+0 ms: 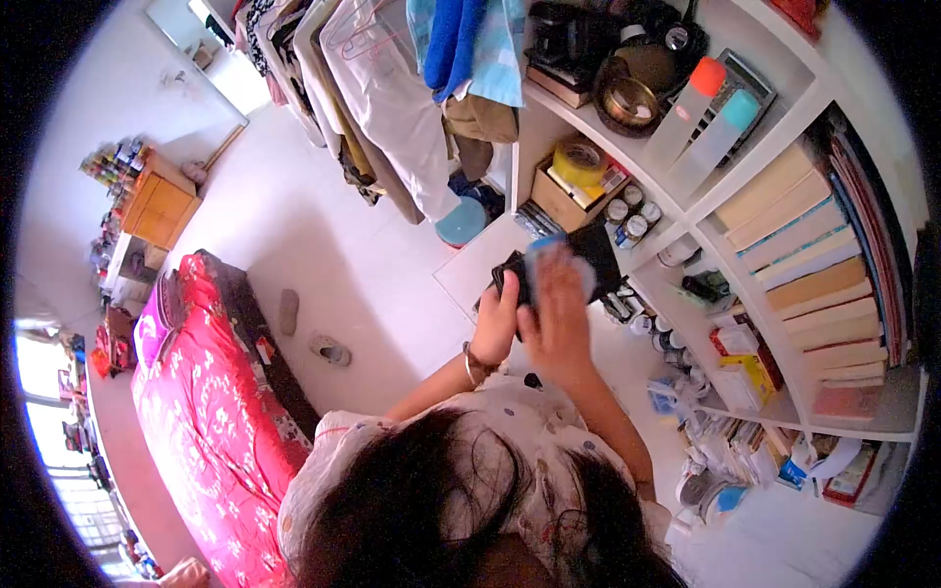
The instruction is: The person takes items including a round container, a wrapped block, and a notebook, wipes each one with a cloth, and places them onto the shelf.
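Note:
My left hand (495, 318), with a bracelet at the wrist, is closed on the near left edge of a flat black object (600, 257). What kind of object it is I cannot make out. Over its top lies my right hand (559, 304), smeared by motion, with a blue-and-white cloth-like piece (545, 245) under its fingers. That piece is blurred too, and the palm hides part of it. Both hands are in front of my chest, close to the shelf unit.
A white shelf unit (693, 218) on the right holds books (804, 265), jars (632, 214), two capped bottles (701, 98) and a cardboard box (559, 194). Clothes (377, 88) hang ahead. On the left stands a bed with a red floral cover (211, 412); slippers (331, 350) lie on the floor.

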### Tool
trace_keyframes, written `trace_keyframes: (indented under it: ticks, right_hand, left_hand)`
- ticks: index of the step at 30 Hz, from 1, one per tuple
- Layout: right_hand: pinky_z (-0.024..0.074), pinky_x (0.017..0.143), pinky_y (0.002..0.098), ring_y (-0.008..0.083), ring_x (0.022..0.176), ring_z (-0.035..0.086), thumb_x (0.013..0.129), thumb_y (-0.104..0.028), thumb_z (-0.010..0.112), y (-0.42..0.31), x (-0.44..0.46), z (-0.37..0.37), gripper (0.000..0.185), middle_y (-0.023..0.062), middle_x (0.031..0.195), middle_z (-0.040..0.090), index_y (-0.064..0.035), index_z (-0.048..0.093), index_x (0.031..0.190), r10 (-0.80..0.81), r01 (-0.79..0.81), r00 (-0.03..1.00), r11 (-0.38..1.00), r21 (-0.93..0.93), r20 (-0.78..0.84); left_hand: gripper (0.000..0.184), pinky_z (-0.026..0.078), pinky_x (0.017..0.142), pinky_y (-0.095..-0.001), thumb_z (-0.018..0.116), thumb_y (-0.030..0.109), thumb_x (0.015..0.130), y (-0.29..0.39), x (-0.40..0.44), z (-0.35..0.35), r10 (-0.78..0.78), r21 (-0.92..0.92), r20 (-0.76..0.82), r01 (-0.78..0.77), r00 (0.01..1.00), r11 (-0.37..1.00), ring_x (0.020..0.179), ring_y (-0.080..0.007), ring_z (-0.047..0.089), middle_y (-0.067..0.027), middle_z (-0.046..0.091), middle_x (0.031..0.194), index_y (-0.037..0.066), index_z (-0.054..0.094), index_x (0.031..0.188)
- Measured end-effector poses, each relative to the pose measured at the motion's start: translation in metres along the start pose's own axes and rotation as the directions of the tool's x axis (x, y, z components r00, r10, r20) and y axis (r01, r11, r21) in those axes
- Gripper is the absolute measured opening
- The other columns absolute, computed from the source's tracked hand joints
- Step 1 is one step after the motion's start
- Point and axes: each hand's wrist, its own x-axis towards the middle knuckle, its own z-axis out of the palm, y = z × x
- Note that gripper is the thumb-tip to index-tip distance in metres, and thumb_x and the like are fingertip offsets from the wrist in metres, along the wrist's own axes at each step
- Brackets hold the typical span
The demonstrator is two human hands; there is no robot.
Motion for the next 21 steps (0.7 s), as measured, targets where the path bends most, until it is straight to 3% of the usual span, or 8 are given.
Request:
trace_keyframes:
  ticks: [4,5,6,9,12,14,15,21]
  right_hand:
    - [0.0140,0.107,0.0503,0.0411,0.131,0.021,0.091,-0.029,0.031,-0.007,-0.011,-0.004,0.055,0.0217,0.143,0.023,0.0059,0.030,0.134,-0.142,0.144,0.954,0.990,0.014,0.264]
    - [0.0147,0.107,0.0499,0.0399,0.131,0.022,0.092,-0.030,0.028,-0.002,-0.007,-0.012,0.054,0.0213,0.143,0.023,0.0046,0.030,0.134,-0.120,0.151,0.961,0.983,-0.108,0.251]
    - [0.0148,0.107,0.0492,0.0406,0.131,0.022,0.090,-0.026,0.037,0.000,-0.001,-0.024,0.052,0.0217,0.142,0.025,0.0053,0.033,0.132,-0.079,0.112,0.984,0.972,-0.207,0.162]
    - [0.0161,0.107,0.0477,0.0397,0.131,0.022,0.091,-0.025,0.038,0.020,-0.007,-0.016,0.051,0.0220,0.142,0.024,0.0057,0.033,0.131,0.089,-0.100,0.994,0.973,-0.210,-0.065]
    - [0.0180,0.106,0.0477,0.0386,0.131,0.023,0.089,-0.024,0.041,0.002,-0.013,-0.013,0.052,0.0215,0.142,0.026,0.0064,0.034,0.130,0.073,-0.087,0.994,0.982,-0.169,-0.086]
    - [0.0194,0.106,0.0472,0.0366,0.131,0.024,0.088,-0.024,0.042,-0.023,-0.020,-0.010,0.053,0.0206,0.142,0.027,0.0074,0.035,0.129,-0.131,0.146,0.965,0.988,-0.049,0.228]
    - [0.0199,0.106,0.0471,0.0355,0.131,0.025,0.086,-0.026,0.045,-0.026,-0.021,-0.007,0.054,0.0193,0.142,0.027,0.0064,0.038,0.128,-0.106,0.122,0.973,0.990,-0.064,0.206]
    - [0.0215,0.105,0.0459,0.0354,0.130,0.026,0.088,-0.030,0.044,-0.005,0.002,-0.031,0.051,0.0178,0.143,0.026,-0.0070,0.039,0.133,0.011,-0.002,1.000,0.944,-0.331,0.026]
  left_hand:
    - [0.066,0.047,0.079,-0.0278,0.026,0.054,0.093,-0.014,0.000,-0.003,0.132,-0.180,0.000,-0.130,0.991,0.975,0.091,-0.0144,0.056,-0.0103,0.062,0.098,-0.003,0.056,0.105]
    - [0.065,0.048,0.077,-0.0276,0.026,0.053,0.093,-0.013,0.000,-0.010,0.105,0.024,0.002,-0.105,0.994,0.994,0.088,-0.0150,0.058,-0.0103,0.061,0.099,-0.004,0.054,0.108]
    - [0.059,0.040,0.050,-0.0261,0.036,0.052,0.092,-0.008,-0.002,-0.005,0.007,-0.134,-0.103,-0.021,0.995,0.991,0.057,-0.0083,0.047,-0.0008,0.053,0.063,-0.001,0.057,0.076]
    - [0.059,0.037,0.045,-0.0248,0.038,0.053,0.091,-0.030,0.002,-0.018,0.011,-0.196,-0.087,-0.028,0.996,0.980,0.052,-0.0069,0.044,0.0010,0.049,0.059,0.001,0.057,0.072]
    - [0.056,0.042,0.053,-0.0245,0.037,0.053,0.092,-0.016,-0.005,-0.014,0.010,-0.052,-0.042,-0.012,0.999,0.999,0.060,-0.0077,0.049,-0.0013,0.054,0.068,0.002,0.058,0.081]
    - [0.055,0.046,0.064,-0.0243,0.035,0.053,0.092,0.011,-0.018,0.008,0.025,-0.415,-0.017,-0.030,1.000,0.909,0.072,-0.0092,0.054,-0.0037,0.057,0.082,0.002,0.056,0.093]
    - [0.057,0.046,0.075,-0.0255,0.031,0.053,0.093,-0.013,-0.005,-0.009,0.132,-0.475,0.210,-0.017,0.969,0.880,0.083,-0.0112,0.055,-0.0064,0.057,0.097,0.002,0.053,0.106]
    - [0.060,0.046,0.074,-0.0294,0.030,0.052,0.093,-0.002,-0.005,-0.005,0.079,-0.285,0.100,-0.047,0.992,0.957,0.083,-0.0138,0.056,-0.0060,0.060,0.095,-0.001,0.053,0.109]
